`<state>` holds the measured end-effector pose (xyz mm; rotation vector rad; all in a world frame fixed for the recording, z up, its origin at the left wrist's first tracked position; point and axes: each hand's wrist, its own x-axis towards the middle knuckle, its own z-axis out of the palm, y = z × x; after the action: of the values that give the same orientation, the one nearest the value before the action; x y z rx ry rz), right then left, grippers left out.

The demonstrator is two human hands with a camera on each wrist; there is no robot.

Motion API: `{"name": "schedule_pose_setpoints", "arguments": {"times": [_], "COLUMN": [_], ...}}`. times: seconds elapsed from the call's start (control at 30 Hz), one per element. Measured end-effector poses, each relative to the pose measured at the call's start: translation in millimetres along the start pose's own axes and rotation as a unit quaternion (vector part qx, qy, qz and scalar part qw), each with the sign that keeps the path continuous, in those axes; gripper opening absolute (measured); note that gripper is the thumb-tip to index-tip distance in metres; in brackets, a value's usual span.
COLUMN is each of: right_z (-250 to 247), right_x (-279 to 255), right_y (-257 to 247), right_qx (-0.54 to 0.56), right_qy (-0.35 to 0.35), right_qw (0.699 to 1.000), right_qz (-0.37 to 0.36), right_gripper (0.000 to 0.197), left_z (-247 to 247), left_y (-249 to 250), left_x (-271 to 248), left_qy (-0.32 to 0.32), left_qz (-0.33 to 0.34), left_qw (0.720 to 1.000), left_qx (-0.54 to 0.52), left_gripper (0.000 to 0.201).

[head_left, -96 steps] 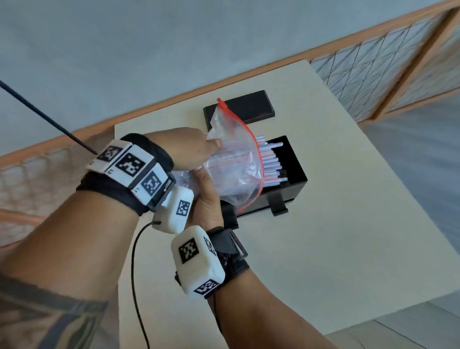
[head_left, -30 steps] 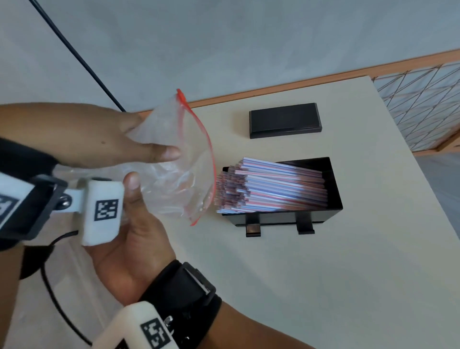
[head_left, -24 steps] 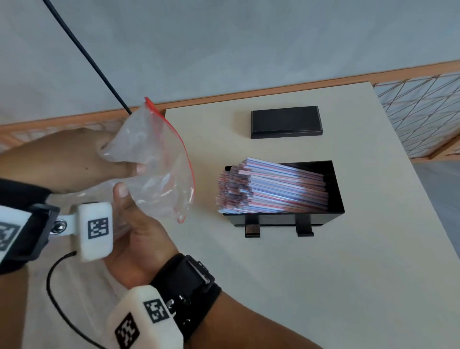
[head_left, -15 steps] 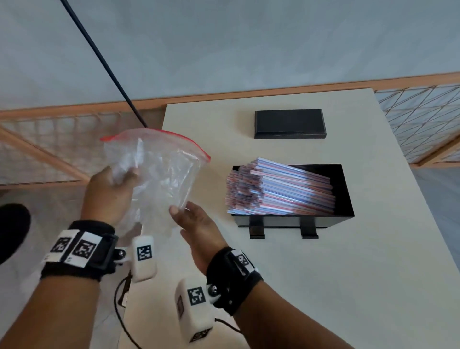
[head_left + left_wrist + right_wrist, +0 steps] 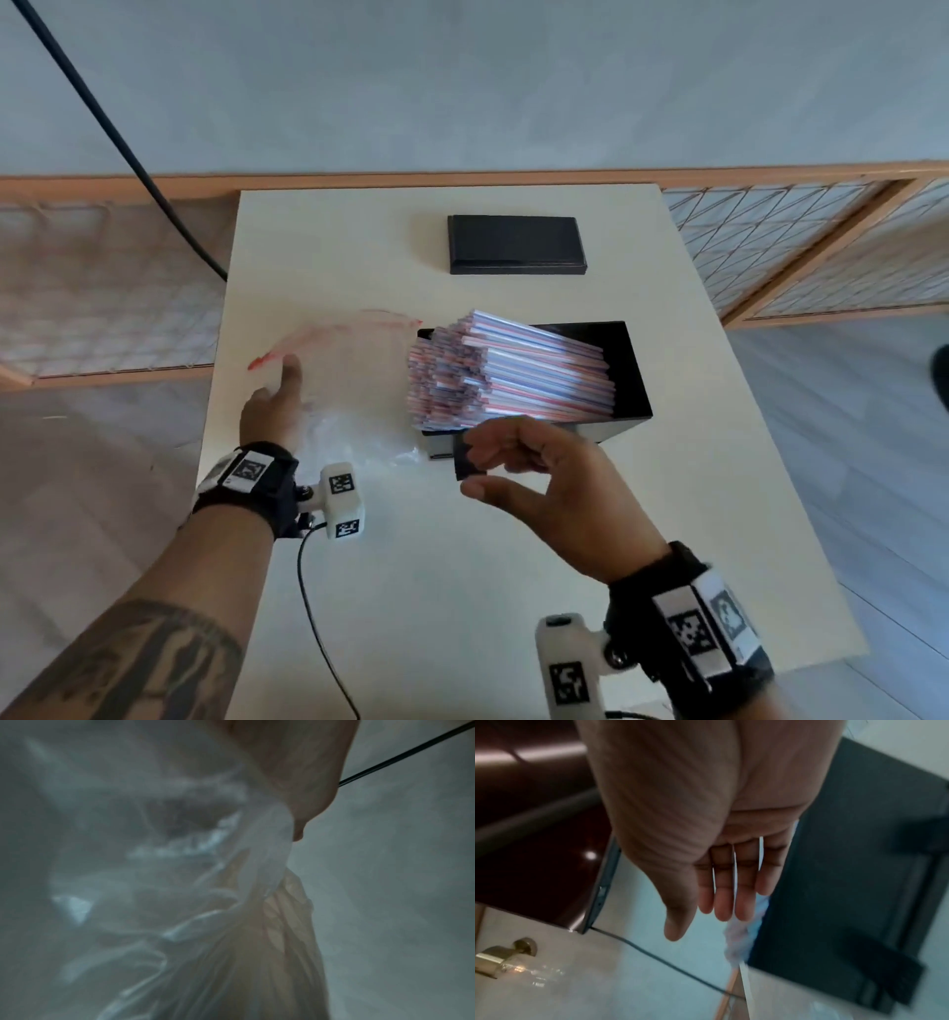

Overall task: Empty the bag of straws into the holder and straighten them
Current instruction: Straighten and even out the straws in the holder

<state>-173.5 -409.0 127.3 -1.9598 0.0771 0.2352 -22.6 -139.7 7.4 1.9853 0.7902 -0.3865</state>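
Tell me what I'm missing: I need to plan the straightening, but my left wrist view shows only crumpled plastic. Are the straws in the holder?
Observer: Yes. The straws lie in the black holder, their left ends sticking out past its left wall in an uneven fan.
Operator: Is the right hand free?
Observer: The right hand is open and holds nothing, hovering just in front of the holder.
Operator: Where is the bag?
Observer: The bag is down at the table, left of the holder, with the left hand at its left edge. No straws show in it.
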Motion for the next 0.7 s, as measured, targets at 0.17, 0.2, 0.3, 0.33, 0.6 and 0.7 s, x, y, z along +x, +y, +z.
{"name": "schedule_pose_setpoints", "arguments": {"times": [0.17,0.2,0.3,0.33,0.6,0.7], "right_z": [-63.8,-74.1,-98.1,-103.3,-114.7,-106.9], "right_x": [10.7,16.1,35.9,42.8,92.9,110.3], "right_y": [7.3,10.4,18.9,21.7,28.6,30.4], "right_qx": [-0.037,-0.045,-0.104,-0.127,-0.312,-0.355], "right_qy": [0.081,0.085,0.066,0.047,-0.138,-0.156], "right_qw": [0.996,0.995,0.99,0.988,0.935,0.916], "right_qz": [-0.029,-0.033,-0.066,-0.077,-0.096,-0.107], "right_gripper": [0.051,0.054,0.077,0.084,0.13,0.142], "left_z": [-18.5,-22.5,-15.9,-6.7,67.4,74.7], "left_y": [25.7,30.4,41.3,44.5,55.0,56.1], "left_x": [-22.5,-30.0,-57.7,-68.9,-120.3,-121.2], "left_qy": [0.073,0.105,0.148,0.124,0.013,0.0], "left_qz": [0.015,0.039,0.145,0.187,0.188,0.158], "left_qw": [0.997,0.993,0.977,0.971,0.972,0.968], "left_qx": [0.037,0.031,-0.046,-0.088,-0.141,-0.197], "left_gripper": [0.094,0.09,0.074,0.071,0.087,0.089]}}
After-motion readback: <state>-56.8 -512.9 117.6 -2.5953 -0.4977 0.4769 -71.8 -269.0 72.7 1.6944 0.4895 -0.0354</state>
